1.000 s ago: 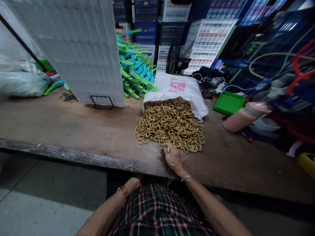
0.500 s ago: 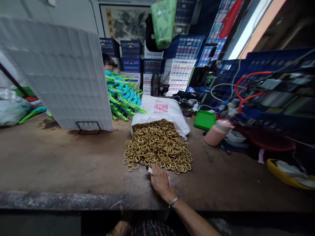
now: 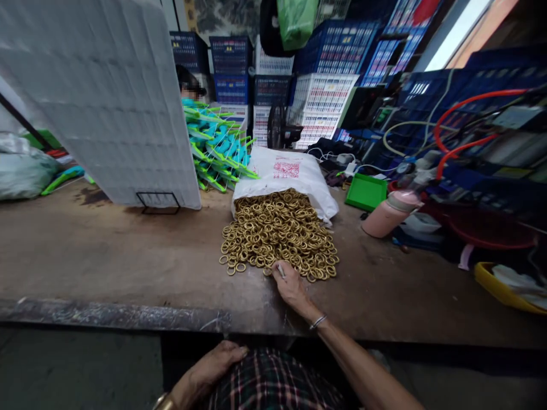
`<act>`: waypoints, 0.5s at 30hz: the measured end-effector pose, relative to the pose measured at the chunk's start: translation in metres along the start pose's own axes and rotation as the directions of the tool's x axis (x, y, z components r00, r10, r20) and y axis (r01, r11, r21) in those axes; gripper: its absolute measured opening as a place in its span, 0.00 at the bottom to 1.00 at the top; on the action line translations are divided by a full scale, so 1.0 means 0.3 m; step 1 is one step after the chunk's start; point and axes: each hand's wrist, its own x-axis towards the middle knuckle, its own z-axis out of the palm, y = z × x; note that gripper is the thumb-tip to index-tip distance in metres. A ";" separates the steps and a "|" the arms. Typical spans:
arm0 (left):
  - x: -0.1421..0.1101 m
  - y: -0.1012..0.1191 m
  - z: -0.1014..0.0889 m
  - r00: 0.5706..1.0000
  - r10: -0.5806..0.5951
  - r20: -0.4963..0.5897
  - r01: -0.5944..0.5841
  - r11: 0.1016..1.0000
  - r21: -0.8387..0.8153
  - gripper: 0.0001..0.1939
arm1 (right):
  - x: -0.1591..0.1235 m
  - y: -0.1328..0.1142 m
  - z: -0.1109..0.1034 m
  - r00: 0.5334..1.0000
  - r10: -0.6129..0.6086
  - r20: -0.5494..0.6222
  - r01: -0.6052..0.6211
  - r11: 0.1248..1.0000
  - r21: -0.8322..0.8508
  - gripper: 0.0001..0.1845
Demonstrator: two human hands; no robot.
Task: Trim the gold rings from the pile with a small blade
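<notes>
A heap of brass-coloured rings [image 3: 282, 233] spills from a white woven sack [image 3: 294, 176] onto the brown table. My right hand [image 3: 292, 287], with a bangle at the wrist, is at the heap's near edge. Its fingers are closed round a short, pale pen-like object [image 3: 281, 271] whose exact kind I cannot make out. Below the table edge, my left hand [image 3: 224, 360] lies on the plaid cloth [image 3: 273, 378] over my lap, fingers stretched out and partly hidden, with nothing seen in it.
On the left a tall white padded panel [image 3: 128, 114] stands in a black wire stand [image 3: 159, 202]. Behind it are green-and-blue plastic pieces [image 3: 217, 148] and a person. To the right stand a green tray [image 3: 366, 192], a pink bottle [image 3: 391, 213] and a yellow basin [image 3: 504, 290].
The view has tilted down, so more of my lap and left hand shows. My right hand stays at the front of the ring heap, its pale object now pointing up toward the rings.
</notes>
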 end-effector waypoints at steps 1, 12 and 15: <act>-0.032 0.013 -0.004 0.999 0.007 -0.034 -0.004 0.996 0.084 0.13 | 0.003 0.006 -0.005 1.000 -0.007 0.000 0.007 0.999 0.047 0.11; 0.047 0.288 0.078 0.798 0.319 -0.511 -0.333 0.941 0.066 0.25 | -0.028 -0.104 -0.054 0.968 -0.163 0.190 0.105 0.953 0.284 0.13; 0.098 0.291 0.094 0.830 0.330 -0.449 -0.341 0.938 0.059 0.22 | -0.047 -0.113 -0.061 0.958 -0.193 0.210 0.128 0.949 0.288 0.14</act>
